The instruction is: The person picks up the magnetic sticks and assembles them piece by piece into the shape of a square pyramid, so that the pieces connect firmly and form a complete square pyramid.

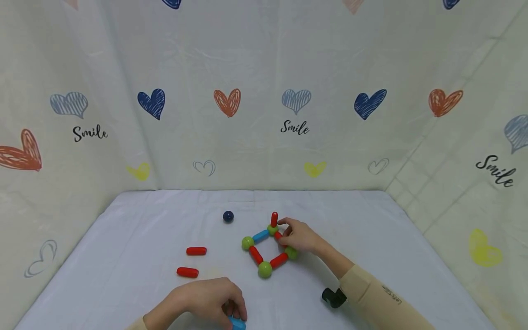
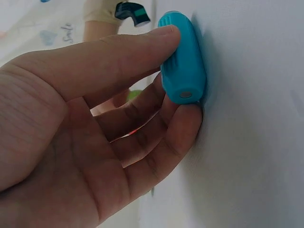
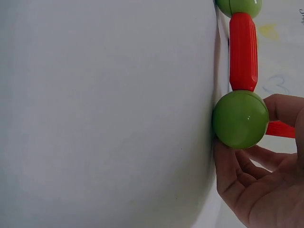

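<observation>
Low in the head view, my left hand [image 1: 212, 299] pinches a blue magnetic rod [image 2: 183, 66] between thumb and fingers, close against the white cloth. Farther back and to the right, my right hand [image 1: 303, 236] grips a red rod [image 3: 281, 129] on the right side of a four-sided frame. Green balls form the frame's corners, including the right one [image 1: 291, 253] beside that hand and the front one [image 1: 265, 269]. A blue rod [image 1: 261, 236] makes the back left side. One red rod [image 1: 274, 219] stands upright on the back ball [image 1: 272, 230].
Two loose red rods, one farther back [image 1: 196, 251] and one nearer [image 1: 187, 272], lie left of the frame. A dark blue ball [image 1: 228, 217] rests behind it. A black and green curved piece [image 1: 333, 298] lies by my right sleeve. Printed curtains [image 1: 255, 151] surround the table's back and sides.
</observation>
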